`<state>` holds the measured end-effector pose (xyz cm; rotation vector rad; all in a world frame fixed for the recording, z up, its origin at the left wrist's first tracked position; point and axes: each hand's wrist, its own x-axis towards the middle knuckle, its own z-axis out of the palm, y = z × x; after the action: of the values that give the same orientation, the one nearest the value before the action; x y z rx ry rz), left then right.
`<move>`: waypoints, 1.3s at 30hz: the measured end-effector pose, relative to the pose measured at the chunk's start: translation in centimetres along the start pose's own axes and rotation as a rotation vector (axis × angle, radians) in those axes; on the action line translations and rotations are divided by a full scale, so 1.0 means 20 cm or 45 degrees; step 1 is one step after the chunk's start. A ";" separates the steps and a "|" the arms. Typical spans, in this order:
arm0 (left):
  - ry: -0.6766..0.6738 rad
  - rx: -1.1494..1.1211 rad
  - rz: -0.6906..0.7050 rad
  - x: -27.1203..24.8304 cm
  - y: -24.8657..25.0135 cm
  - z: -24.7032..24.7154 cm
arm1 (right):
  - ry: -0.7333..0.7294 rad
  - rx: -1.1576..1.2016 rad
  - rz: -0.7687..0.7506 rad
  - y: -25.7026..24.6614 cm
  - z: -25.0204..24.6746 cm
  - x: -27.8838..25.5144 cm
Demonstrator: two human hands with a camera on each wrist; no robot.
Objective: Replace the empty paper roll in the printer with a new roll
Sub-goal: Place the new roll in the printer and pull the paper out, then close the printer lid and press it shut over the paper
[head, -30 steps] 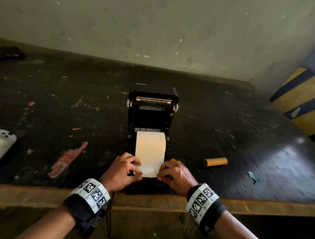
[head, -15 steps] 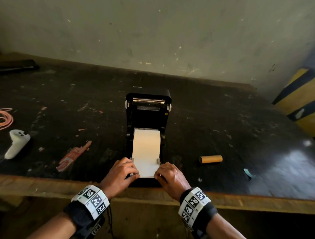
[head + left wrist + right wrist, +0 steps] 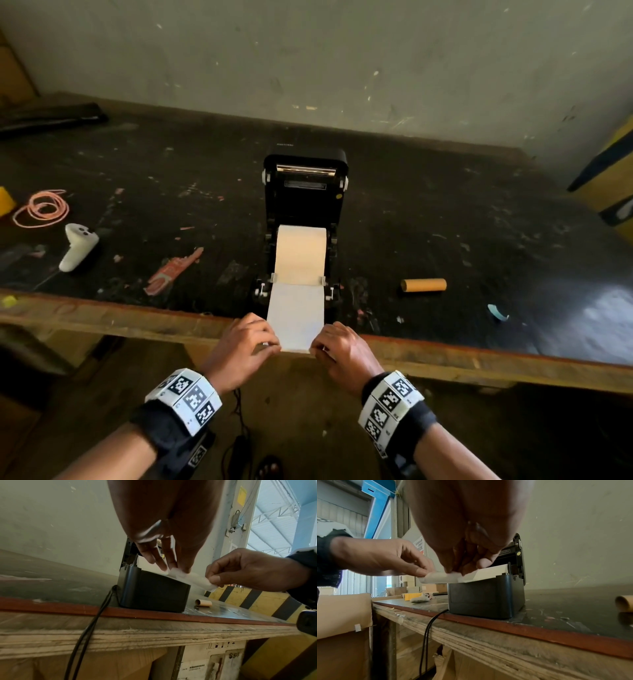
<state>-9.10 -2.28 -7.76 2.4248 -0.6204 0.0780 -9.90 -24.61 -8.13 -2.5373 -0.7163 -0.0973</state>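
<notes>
Head view: both hands' fingers (image 3: 270,337) pinch smooth white paper strip (image 3: 296,315) corners.

Black printer (image 3: 305,192) on a dark, scuffed tabletop (image 3: 445,212) edged in reddish brown. Cream new roll (image 3: 300,253), white paper strip (image 3: 295,317). Tan cardboard core (image 3: 424,284). White controller (image 3: 78,250), pink coiled cord (image 3: 41,208). Yellow-and-black striped barrier (image 3: 254,601). Black-and-white square-patterned wristbands (image 3: 185,399).
</notes>
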 end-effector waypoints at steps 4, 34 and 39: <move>-0.031 0.003 -0.040 -0.02 0.03 -0.01 | -0.038 -0.017 0.009 0.00 -0.01 -0.01; 0.409 -0.040 0.024 1.34 -0.25 -0.70 | 0.410 -0.110 0.307 0.33 -0.78 1.21; 0.609 -0.110 0.044 1.15 -0.16 -0.70 | 0.682 -0.034 0.250 0.27 -0.74 1.06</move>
<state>13.97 -1.30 6.40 2.1969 -0.4337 0.6116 11.97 -25.72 6.66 -2.4242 -0.2544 -0.6895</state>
